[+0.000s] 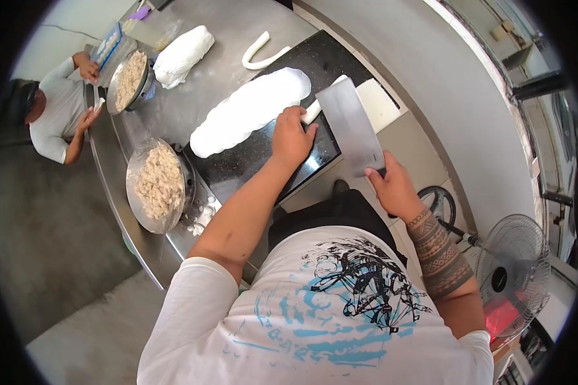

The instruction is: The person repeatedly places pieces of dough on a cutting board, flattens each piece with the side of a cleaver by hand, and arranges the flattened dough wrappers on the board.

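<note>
Gripping a broad grey metal cleaver (352, 128) over a slim white dough strip (309, 116) on the speckled black counter (331, 52), the right hand (397, 191) seems mid-job, a bulky white mass (250, 110) apparently uncut, the left hand (293, 139) unclear in grip.

Bright, diffuse light bleaches the long white dough (247, 112) on the black slab (327, 51) almost featureless and glares off the slab's near edge, while the floor (51, 224) beyond its left side lies dim, the steel table (234, 51) bows with wide-angle distortion, and dark vignetting rings the scene.
</note>
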The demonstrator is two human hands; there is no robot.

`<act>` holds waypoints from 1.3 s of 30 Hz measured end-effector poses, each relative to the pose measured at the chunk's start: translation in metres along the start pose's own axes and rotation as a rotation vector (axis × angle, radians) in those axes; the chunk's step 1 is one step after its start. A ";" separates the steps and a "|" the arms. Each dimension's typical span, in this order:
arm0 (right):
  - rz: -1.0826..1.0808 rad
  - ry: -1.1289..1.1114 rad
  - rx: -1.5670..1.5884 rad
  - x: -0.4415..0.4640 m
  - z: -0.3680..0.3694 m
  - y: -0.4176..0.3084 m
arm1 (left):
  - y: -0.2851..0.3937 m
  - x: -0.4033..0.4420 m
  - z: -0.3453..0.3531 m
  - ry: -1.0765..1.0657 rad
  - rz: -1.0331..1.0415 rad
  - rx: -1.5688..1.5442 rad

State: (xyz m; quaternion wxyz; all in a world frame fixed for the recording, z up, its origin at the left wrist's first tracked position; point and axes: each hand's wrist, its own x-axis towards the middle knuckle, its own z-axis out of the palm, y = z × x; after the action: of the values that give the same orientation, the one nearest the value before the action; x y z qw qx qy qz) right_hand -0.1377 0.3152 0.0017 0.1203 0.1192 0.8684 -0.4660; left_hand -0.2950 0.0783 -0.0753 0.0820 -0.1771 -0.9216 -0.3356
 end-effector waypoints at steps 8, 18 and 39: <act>-0.395 -0.067 -0.638 0.025 -0.035 -0.044 | 0.002 -0.020 -0.008 -0.050 -0.155 -0.127; -0.420 -0.129 -0.761 0.043 -0.007 -0.022 | -0.005 -0.035 -0.017 0.066 -0.120 -0.061; 0.411 0.226 0.832 -0.095 0.171 0.051 | -0.111 -0.144 -0.171 -0.437 0.307 -0.046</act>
State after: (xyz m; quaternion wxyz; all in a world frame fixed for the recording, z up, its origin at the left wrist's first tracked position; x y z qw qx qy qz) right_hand -0.0148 0.1901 -0.0994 0.0568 0.3766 0.5741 -0.7248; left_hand -0.1988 -0.1508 -0.0492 -0.0730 -0.3848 -0.8719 -0.2939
